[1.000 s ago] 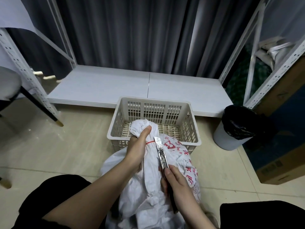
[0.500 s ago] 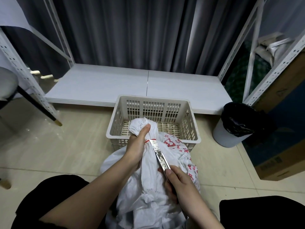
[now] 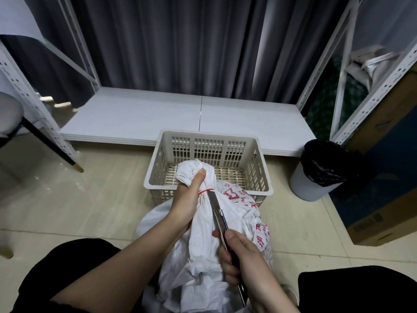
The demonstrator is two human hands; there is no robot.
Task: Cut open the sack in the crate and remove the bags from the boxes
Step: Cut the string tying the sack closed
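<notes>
Item: white woven plastic sack [image 3: 203, 245] with red printed characters on its right flank, crumpled and bulky, its gathered neck bound by a thin red tie [image 3: 206, 191] and ending in a bunched knob of fabric above the tie. Position: standing on the floor at the near side of the beige slotted plastic crate [image 3: 208, 164], neck leaning over the crate's near rim; the body lies outside the crate, between the person's dark-clad knees. The crate's visible interior shows only its slotted base. Left hand [image 3: 188, 199]: fingers wrapped tight round the sack's neck at the tie, thumb pressed up against the knob. Right hand [image 3: 242, 260]: fingers closed on the dark handle of a metal utility knife [image 3: 217, 211], blade extended, tip touching the neck just beside the red tie. Surroundings: pale tiled floor [image 3: 90, 199]; low white shelf board [image 3: 158, 116] beyond the crate; grey curtain [image 3: 180, 41] at far; white bin with black liner [image 3: 322, 170] to the right.
</notes>
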